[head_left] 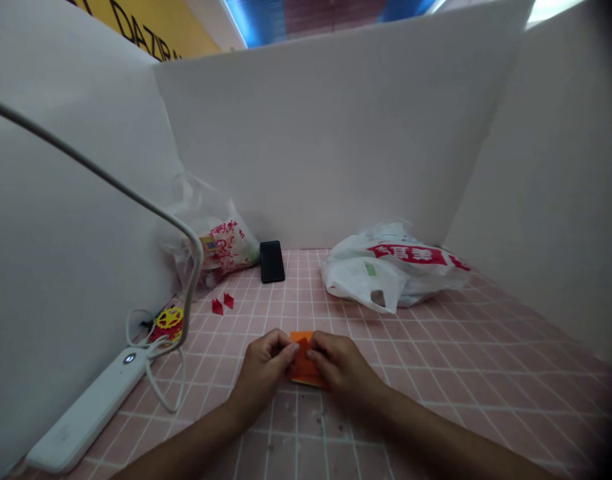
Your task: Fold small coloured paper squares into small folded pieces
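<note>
An orange piece of paper (pixel 301 368) is held between my two hands, low over the pink tiled tabletop, near the middle of the view. My left hand (pixel 269 360) pinches its left side between thumb and fingers. On the other side, my right hand (pixel 339 360) grips it with the thumb on top and the fingers curled. A darker orange flap or fold shows between the thumbs. Along the bottom edge runs a thin yellowish strip. Fingers cover both sides of the paper, so its full shape is hidden.
Two small red folded paper pieces (pixel 223 304) lie left of a black phone (pixel 272 261). Plastic bags stand back left (pixel 226 243) and back right (pixel 386 267). At left are a white lamp base (pixel 91 410), its bent stem (pixel 199 267) and a yellow-red object (pixel 169 321). White panels enclose the table.
</note>
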Available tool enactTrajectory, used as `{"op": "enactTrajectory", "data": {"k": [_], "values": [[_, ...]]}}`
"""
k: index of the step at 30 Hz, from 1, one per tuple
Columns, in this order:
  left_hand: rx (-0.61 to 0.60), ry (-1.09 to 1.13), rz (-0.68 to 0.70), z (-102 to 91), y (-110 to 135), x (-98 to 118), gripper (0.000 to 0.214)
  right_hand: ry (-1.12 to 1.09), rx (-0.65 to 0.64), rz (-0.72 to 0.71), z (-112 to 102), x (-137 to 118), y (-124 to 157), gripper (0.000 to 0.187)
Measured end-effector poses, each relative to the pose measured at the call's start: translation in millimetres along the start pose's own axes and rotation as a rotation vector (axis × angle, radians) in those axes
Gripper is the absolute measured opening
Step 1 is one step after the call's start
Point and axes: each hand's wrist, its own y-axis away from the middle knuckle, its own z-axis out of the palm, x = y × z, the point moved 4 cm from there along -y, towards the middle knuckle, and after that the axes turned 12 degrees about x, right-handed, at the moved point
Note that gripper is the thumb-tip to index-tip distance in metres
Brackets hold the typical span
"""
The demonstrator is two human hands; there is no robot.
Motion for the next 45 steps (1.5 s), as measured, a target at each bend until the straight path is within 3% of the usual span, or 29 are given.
{"op": "enactTrajectory", "data": {"k": [7, 14, 17, 28, 36, 45], "values": [[-0.028, 0.079, -0.033, 0.0, 0, 2, 0.028, -0.103, 0.116, 0.067, -4, 6, 0, 0.023], [0.010, 0.143, -0.106, 0.1, -2, -1, 0.027, -0.531, 0.068, 0.283, 6, 22, -1, 0.030], [0.001, 0.151, -0.108, 0.5, -1, -2, 0.027, -0.609, 0.046, 0.342, 9, 24, -1, 0.028], [0.053, 0.215, -0.101, 1.1, -1, -3, 0.027, -0.639, -0.003, 0.411, 12, 19, 4, 0.025], [0.065, 0.258, -0.128, 1.1, -1, -8, 0.026, -0.653, -0.066, 0.362, 12, 10, 6, 0.017], [0.028, 0.190, -0.070, 5.5, 2, -3, 0.021, -0.580, -0.002, 0.367, 9, 5, 5, 0.009]]}}
